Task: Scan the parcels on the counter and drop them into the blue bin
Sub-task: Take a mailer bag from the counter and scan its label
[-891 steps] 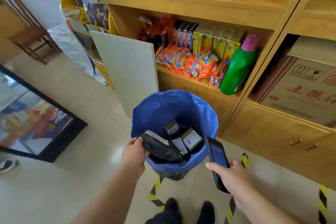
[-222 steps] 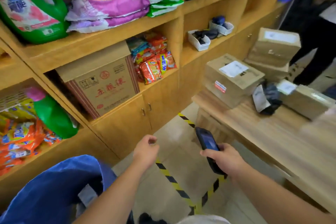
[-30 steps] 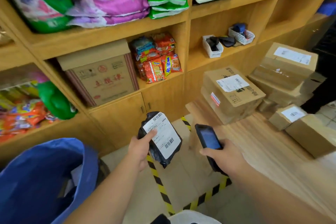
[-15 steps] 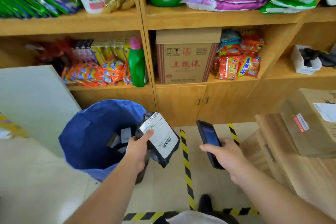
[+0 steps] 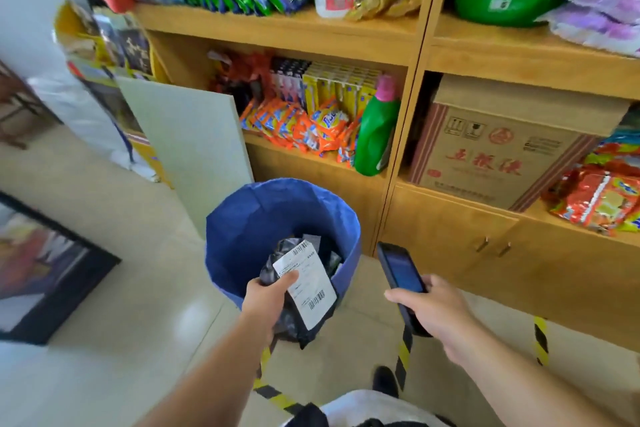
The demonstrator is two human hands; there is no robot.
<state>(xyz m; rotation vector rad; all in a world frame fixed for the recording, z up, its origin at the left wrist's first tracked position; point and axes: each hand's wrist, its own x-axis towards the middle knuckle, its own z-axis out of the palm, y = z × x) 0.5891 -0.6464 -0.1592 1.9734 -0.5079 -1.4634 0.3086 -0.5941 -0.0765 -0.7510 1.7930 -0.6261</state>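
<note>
Over the near rim of the blue bin [image 5: 242, 236], the left hand [image 5: 268, 298] has its grip clamped on a black labelled parcel [image 5: 304, 291]. Beside it, the right hand [image 5: 436, 308] grips a handheld scanner [image 5: 401, 279] above the floor.

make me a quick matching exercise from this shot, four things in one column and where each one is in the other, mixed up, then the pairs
Things:
1. black parcel
2. scanner
3. green bottle
4. blue bin

Places:
A. in the right hand
B. on the floor before the shelves
C. in the left hand, over the bin's near rim
D. on a shelf beside orange packets

Pairs: 1-C, 2-A, 3-D, 4-B
</note>
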